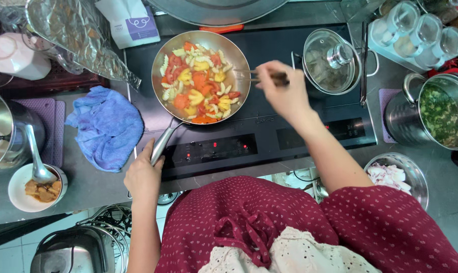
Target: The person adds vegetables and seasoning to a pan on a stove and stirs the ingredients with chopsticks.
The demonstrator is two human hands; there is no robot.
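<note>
A steel frying pan (237, 54) sits on the black induction hob (269, 126), filled with chopped red, orange and yellow vegetables (198, 83). My left hand (144, 174) grips the pan's metal handle (160, 144) at the hob's front edge. My right hand (284, 91) holds a pair of long cooking chopsticks (249, 77), their tips over the right side of the pan.
A lidded glass-topped pot (332, 60) stands right of the pan. A blue cloth (107, 126) lies left of the hob. A bowl with a spoon (36, 184) sits front left. A big steel pot of greens (441, 114) and a bowl of pale pieces (396, 177) are at right.
</note>
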